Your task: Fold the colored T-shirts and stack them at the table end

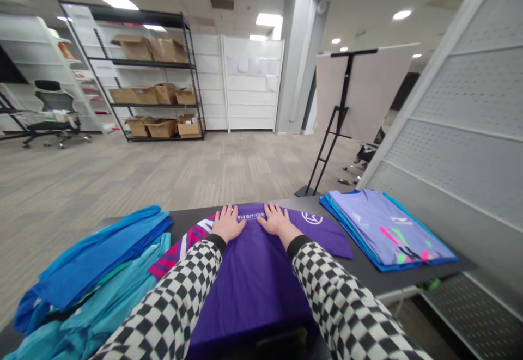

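Observation:
A purple T-shirt (257, 273) lies spread over the dark table, its lower part hanging over the near edge. One sleeve is pink with white and purple patterning; the other is plain purple with a white round logo near it. My left hand (227, 224) rests flat on the shirt's far end, fingers spread, beside a line of white lettering. On the other side of the lettering, my right hand (277, 221) also presses flat with fingers apart. Both hands touch the fabric without gripping it.
To the left lie loose blue shirts (93, 256) and teal shirts (110, 294). A stack of folded shirts (392, 229), lavender on top, sits at the right on the table (359, 267). Beyond stand a board on a stand (368, 87) and a shelf with cardboard boxes (159, 63).

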`<state>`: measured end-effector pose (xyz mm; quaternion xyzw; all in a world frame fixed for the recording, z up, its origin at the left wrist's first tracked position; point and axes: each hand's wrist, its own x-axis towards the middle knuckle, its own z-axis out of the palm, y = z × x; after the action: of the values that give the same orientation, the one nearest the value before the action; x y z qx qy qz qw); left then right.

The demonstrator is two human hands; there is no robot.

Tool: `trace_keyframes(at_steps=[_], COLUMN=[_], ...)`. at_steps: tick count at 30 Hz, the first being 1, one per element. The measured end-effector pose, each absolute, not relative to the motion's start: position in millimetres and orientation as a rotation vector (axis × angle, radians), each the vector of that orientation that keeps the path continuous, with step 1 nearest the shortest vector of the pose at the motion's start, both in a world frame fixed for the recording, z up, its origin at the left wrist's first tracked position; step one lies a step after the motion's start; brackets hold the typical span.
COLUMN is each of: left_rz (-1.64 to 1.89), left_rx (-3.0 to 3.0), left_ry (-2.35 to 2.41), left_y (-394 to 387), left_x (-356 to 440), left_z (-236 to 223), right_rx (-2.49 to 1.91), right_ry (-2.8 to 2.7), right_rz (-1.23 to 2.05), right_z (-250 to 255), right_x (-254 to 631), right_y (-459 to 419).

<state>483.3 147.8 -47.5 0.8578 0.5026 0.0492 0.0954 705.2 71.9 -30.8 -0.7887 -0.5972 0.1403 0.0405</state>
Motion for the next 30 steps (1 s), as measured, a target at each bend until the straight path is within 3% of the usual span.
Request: trace_keyframes(at_steps=[7,18,25,30], left_rz=[0.088,-0.223,0.178,0.320], left_rx=[2.525,2.350,2.501,2.539], left_ry=[1.490,1.494,1.575,1.564], left_y=[154,180,150,145], left_x=[476,494,485,481], left_z=[-63,-31,-58,-63], right_rx=[-2.477,-2.553,-2.518,-2.450], right_ry=[-1.822,-1.772,-1.765,-1.737], right_rz=[0.522,0.665,0.672,0.383], right_z=[-47,-39,-42,-53], right_x=[711,713,720,717], right_y=[76,95,97,87])
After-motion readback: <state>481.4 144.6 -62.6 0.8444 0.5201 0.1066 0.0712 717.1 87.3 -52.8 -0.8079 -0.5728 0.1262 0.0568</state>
